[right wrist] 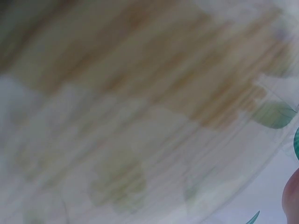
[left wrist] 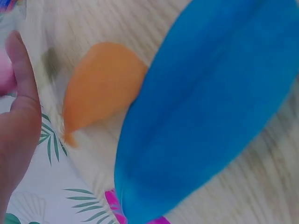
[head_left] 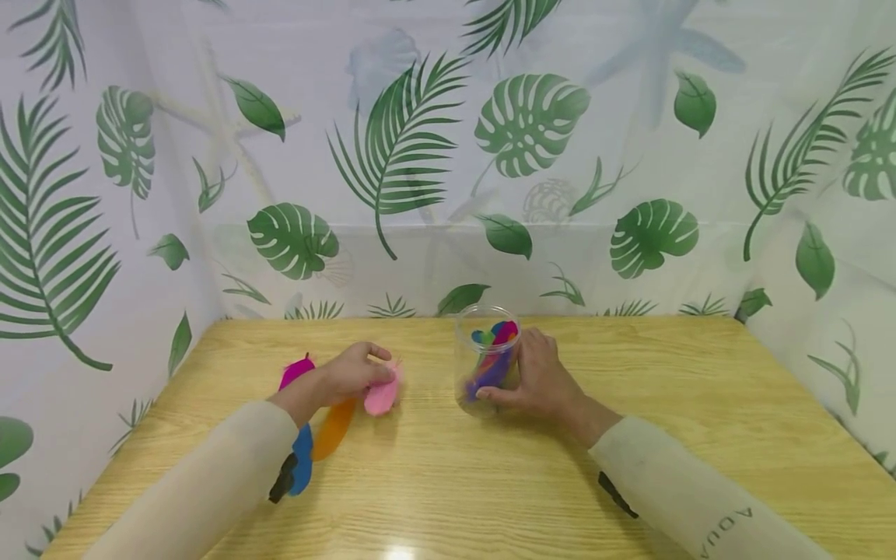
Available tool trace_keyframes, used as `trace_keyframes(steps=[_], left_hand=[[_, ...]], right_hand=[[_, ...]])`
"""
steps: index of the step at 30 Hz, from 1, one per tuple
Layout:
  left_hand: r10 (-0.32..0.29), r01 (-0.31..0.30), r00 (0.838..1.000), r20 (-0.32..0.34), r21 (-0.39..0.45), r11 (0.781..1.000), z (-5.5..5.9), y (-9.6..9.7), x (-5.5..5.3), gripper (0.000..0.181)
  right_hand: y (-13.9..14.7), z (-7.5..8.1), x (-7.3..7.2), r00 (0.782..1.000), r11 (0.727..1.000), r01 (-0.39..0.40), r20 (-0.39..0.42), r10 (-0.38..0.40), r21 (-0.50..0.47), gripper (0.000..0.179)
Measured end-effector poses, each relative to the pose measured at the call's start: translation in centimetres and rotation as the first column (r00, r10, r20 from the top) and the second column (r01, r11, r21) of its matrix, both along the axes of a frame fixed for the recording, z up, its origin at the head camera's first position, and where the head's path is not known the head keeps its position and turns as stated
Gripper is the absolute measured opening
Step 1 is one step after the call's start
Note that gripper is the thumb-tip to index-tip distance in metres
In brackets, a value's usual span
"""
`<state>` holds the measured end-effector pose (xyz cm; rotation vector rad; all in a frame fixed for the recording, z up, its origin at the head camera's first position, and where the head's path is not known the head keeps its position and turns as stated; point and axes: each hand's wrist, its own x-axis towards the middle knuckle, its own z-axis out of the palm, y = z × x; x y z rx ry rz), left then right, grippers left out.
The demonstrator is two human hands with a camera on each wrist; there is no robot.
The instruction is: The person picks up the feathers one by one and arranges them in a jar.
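My left hand (head_left: 350,372) pinches a pink feather (head_left: 380,399) above the table, left of a clear plastic jar (head_left: 463,362). Around the jar's right side curls my right hand (head_left: 547,383), gripping it upright. Several colourful feathers (head_left: 493,365), purple, magenta, green and blue, stand inside the jar. Under and beside my left forearm lie an orange feather (head_left: 334,429), a blue feather (head_left: 302,460) and a magenta feather (head_left: 297,371). The left wrist view shows the blue feather (left wrist: 201,107) close up, partly covering the magenta one. The right wrist view is blurred, with only a sliver of hand (right wrist: 292,198).
A light wooden table (head_left: 434,490) carries everything. White sheeting (head_left: 434,272) printed with green leaves rises at the back and on both sides. Dark wrist-worn pieces show at the left cuff (head_left: 283,478) and under the right sleeve (head_left: 617,495).
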<state>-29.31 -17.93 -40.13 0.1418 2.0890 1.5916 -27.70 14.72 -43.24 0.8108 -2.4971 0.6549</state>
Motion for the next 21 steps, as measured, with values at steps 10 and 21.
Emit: trace_keyframes(steps=[10,21], left_hand=[[0.058,-0.062,0.996,-0.062,-0.069,0.996,-0.33,-0.27,0.21,0.032],[0.156,-0.155,0.985,-0.074,0.019,0.988,-0.3,-0.18,0.12,0.029]], right_hand=[[0.06,-0.19,-0.1,1.0,1.0,0.006,0.021,-0.006,0.002,0.076],[-0.02,-0.05,0.01,1.0,1.0,-0.002,0.004,0.002,-0.002,0.075]])
